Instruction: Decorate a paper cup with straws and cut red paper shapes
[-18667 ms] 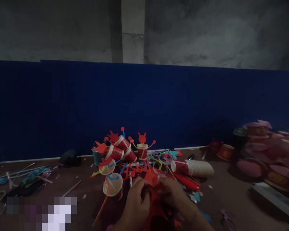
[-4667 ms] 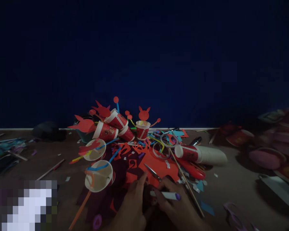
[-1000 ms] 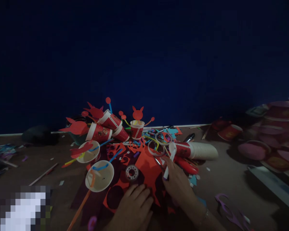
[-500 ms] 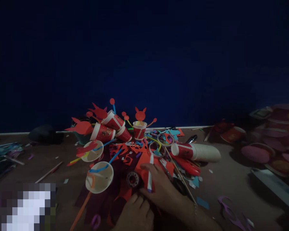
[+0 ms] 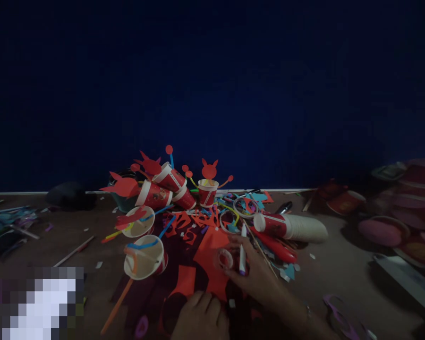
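My right hand (image 5: 257, 270) is closed around a white marker with a purple end (image 5: 242, 257). A small clear ring, like a tape roll (image 5: 224, 259), sits at its thumb and fingertips above an orange-red paper sheet (image 5: 208, 245). Low in the middle, my left hand (image 5: 201, 315) has its fingers curled down; what they hold, if anything, is hidden. Cut pieces of the same paper (image 5: 186, 279) lie just beyond it. To the left, a paper cup (image 5: 145, 259) with blue and orange straws rests tilted.
Behind are red cups with paper animal heads (image 5: 208, 192). A stack of white cups (image 5: 306, 227) lies on its side at the right, by a red tool (image 5: 276, 246). Purple scissors (image 5: 336, 311) are at lower right. Scraps litter the table (image 5: 340, 278).
My right hand has moved to the right with the marker and the ring, uncovering more of the orange-red paper. My left hand has dropped slightly and is now apart from the right one.
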Action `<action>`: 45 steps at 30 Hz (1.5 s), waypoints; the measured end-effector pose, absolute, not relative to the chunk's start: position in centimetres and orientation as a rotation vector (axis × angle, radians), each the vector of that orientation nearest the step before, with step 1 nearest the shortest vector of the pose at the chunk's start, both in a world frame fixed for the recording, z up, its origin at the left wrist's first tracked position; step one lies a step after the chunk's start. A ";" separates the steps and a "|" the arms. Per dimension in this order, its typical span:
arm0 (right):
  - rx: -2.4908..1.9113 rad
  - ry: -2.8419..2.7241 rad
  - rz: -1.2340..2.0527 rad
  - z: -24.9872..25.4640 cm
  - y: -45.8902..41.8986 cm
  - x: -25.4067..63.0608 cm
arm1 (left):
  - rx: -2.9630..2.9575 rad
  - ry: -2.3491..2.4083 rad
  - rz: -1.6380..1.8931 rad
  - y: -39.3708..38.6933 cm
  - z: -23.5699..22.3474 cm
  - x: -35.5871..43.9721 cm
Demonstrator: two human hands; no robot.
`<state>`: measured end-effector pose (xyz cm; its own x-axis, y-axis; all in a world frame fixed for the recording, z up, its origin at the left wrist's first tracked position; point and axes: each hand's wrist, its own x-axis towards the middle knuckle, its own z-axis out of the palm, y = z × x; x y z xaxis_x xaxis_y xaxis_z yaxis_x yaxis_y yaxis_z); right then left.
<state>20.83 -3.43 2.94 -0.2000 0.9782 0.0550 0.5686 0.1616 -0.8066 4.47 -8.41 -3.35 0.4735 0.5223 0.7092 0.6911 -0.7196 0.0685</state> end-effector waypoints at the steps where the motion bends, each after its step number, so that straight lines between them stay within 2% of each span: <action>1: -1.494 -1.894 0.851 2.5 -3.8 21.1 | -2.496 -1.045 -1.089 -8.4 -3.1 4.4; 5: -1.446 -2.046 0.762 0.9 -4.5 21.2 | -2.623 -1.181 -1.072 -7.8 -1.4 3.6; 9: -1.437 -2.083 0.750 0.9 -4.4 20.8 | -2.725 -1.678 -1.095 -6.6 0.0 2.6; 13: -1.443 -2.069 0.784 1.2 -4.4 20.8 | -2.727 -1.932 -1.183 -5.6 -0.5 2.2; 18: -1.439 -2.041 0.794 0.9 -4.4 20.9 | -2.851 -2.057 -1.051 -5.3 -1.7 2.3; 21: -1.447 -2.015 0.828 0.9 -4.5 20.9 | -2.841 -1.924 -0.982 -5.5 -1.4 2.2; 26: -1.397 -1.847 0.924 1.7 -4.3 21.4 | -2.719 -1.301 -0.886 -6.4 0.4 2.1; 29: -1.398 -1.676 0.944 2.8 -4.3 21.7 | -2.584 -1.183 -0.797 -6.9 0.5 2.1; 33: -1.558 -1.455 0.988 4.9 -4.6 21.9 | -2.550 -1.189 -0.599 -7.6 -0.5 2.7; 36: -1.586 -1.406 1.004 5.8 -4.5 21.9 | -2.594 -1.390 -0.473 -8.2 -1.0 3.4; 41: -1.578 -1.247 1.067 5.3 -2.8 21.5 | -2.782 -1.582 -0.098 -8.8 -0.7 4.3; 45: -1.470 -1.007 1.216 3.9 -1.0 19.9 | -2.770 -1.562 -0.009 -8.8 -0.6 4.5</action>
<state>19.86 -1.03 3.89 0.1676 0.9637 -0.2080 0.0249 -0.2151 -0.9763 4.52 -8.84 -0.62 0.5175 0.8556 -0.0139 0.8554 -0.5168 0.0362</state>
